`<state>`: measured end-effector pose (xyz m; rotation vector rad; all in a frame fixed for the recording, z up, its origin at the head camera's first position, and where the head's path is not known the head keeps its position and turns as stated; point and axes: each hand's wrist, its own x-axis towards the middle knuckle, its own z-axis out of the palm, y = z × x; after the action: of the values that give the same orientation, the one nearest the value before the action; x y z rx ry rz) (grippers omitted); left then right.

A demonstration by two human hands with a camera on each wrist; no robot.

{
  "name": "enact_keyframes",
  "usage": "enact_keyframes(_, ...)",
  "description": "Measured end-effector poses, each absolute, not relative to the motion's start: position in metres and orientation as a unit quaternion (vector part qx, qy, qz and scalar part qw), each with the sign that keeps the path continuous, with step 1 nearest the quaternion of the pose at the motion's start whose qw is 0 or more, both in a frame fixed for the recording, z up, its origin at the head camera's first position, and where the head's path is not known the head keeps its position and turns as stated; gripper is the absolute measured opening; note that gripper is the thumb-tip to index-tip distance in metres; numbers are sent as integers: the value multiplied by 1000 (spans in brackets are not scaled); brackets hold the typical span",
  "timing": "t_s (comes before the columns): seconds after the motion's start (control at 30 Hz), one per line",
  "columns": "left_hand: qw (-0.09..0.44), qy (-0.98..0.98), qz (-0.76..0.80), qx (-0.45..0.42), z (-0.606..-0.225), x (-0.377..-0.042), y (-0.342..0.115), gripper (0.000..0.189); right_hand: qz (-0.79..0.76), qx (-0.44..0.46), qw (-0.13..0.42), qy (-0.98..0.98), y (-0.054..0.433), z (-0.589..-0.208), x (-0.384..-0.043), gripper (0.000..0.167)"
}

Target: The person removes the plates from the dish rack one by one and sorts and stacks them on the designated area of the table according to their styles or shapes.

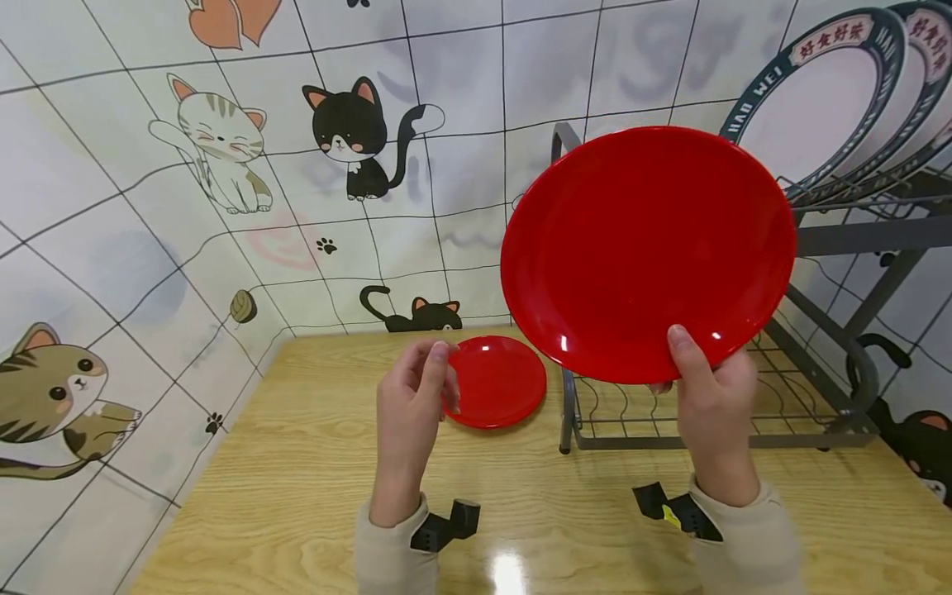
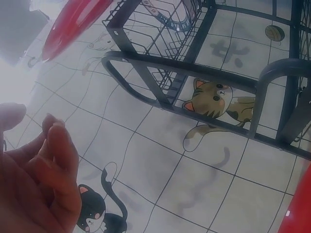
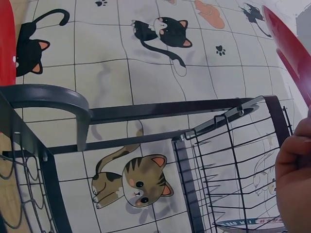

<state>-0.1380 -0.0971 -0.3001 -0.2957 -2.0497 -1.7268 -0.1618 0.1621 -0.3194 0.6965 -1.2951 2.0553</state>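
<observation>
Head view shows the right hand (image 1: 716,397) pinching a large red plate (image 1: 647,248) at its lower edge; the thumb lies on the glossy upper face, and the other fingers are mostly hidden behind the rim; the plate is held up off the wooden table (image 1: 297,496), tilted so that its face shows, in front of a grey metal dish rack (image 1: 870,238) and covering part of it.

The left hand (image 1: 412,397) is raised to the left of the large plate, its fingers loosely curled; the left wrist view shows a gap between its thumb and fingertips, and the fingers apart from the large plate's edge. A small red plate (image 1: 498,384) lies flat on the table beyond the left hand, which overlaps its left edge in the head view; it sits to the left of the rack.

On the rack's upper tier stand at least 2 white plates (image 1: 814,111) with dark green rims and red lettering; the lower tier is a wire shelf near the table. Behind everything is a tiled-pattern wall (image 1: 476,99) with cartoon cats; both wrists carry black straps (image 1: 695,516) over pale sleeves (image 1: 751,545).
</observation>
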Motion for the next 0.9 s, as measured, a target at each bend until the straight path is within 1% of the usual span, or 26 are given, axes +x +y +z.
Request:
enact_keyframes(0.13,224,-725,-640,-122,-299,-137,-96,25,773,253,298,-499,161,-328,-160,22)
enact_keyframes(0.37,221,-724,-638,-141,-300,-138,-99,22,754,232,290,-542,156,-335,-163,7)
enact_keyframes(0.5,208,-730,-634,-151,-308,-144,-103,25,741,188,267,-586,154,-338,-160,6)
enact_keyframes(0.6,210,-736,-624,-158,-315,-150,-105,25,730,175,252,-611,155,-341,-160,7)
enact_keyframes(0.77,224,-746,-603,-171,-321,-155,-106,23,717,205,227,-626,155,-344,-164,8)
enact_keyframes(0.9,222,-751,-599,-168,-323,-156,-106,23,708,218,212,-638,153,-345,-165,11)
